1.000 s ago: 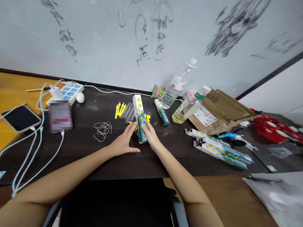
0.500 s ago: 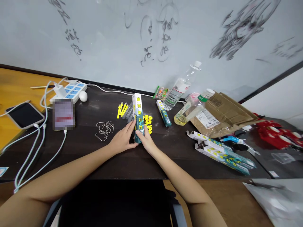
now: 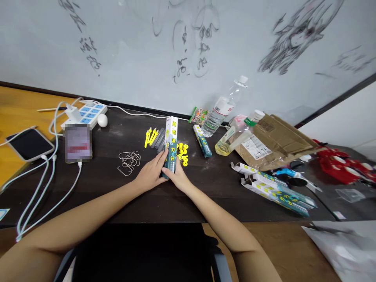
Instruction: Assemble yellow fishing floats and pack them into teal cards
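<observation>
A long white and teal box [image 3: 173,137] with yellow lettering stands tilted between my hands at the middle of the dark table. My left hand [image 3: 150,172] grips its lower left side, while my right hand [image 3: 178,176] closes on its lower right side, thumb across the front. Behind the box on the left lie yellow rods [image 3: 150,137] and grey translucent tubes [image 3: 159,139]. Small yellow pieces [image 3: 182,153] are heaped just right of it. Several bent metal hooks [image 3: 129,161] lie left of my left hand.
Another such box [image 3: 202,141] lies near two bottles [image 3: 219,115]. Opened boxes [image 3: 274,190] and a brown cardboard package [image 3: 264,141] are on the right. A phone [image 3: 77,143], white cables and a power strip [image 3: 93,113] occupy the left. A whiteboard [image 3: 132,58] rises behind.
The box has turned and leans a little more, its lower end shifted slightly left. My right hand has moved left along with it, and its grip remains.
</observation>
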A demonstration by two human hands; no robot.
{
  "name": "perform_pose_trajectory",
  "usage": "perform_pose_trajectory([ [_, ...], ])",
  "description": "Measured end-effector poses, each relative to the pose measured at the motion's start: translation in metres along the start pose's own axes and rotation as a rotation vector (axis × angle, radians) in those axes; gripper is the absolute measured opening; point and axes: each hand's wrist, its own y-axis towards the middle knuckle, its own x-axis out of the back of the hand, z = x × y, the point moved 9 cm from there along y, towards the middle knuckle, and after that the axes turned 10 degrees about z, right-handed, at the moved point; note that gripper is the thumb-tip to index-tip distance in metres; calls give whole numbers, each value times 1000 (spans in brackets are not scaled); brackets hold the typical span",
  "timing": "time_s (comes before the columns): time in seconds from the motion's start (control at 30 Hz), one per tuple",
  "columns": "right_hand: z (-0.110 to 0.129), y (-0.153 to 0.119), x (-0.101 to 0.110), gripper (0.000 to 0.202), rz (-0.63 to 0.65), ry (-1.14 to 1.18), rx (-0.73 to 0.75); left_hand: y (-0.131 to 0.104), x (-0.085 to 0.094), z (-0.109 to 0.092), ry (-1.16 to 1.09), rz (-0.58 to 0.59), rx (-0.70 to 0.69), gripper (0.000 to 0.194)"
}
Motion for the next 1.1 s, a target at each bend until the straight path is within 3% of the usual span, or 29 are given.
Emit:
perform_pose_trajectory([
  [0.2, -1, -1, 1, 64, 6, 8, 2, 1, 3, -1, -58, 2, 14, 96],
  [0.4, 2, -2, 14, 50, -57, -83, -1, 4, 7, 0, -89, 9, 7, 101],
  [0.5, 10, -3, 38, 38, -167, -170, 20, 4, 8, -6, -65, 22, -39, 99],
  [0.6, 26, -12, 79, 24, -413, -381, 79, 2, 7, -10, -41, 47, -33, 90],
  [0.73, 27, -23, 127, 37, -664, -644, -4, 1, 5, -14, -14, 83, -22, 79],
  [0.9, 7, -16, 148, 50, -643, -975, -175, 1, 0, -13, 14, 120, -21, 73],
  [1.1, -16, -8, 145, 37, -562, -1224, -348, -1, -3, -13, 21, 136, -46, 71],
])
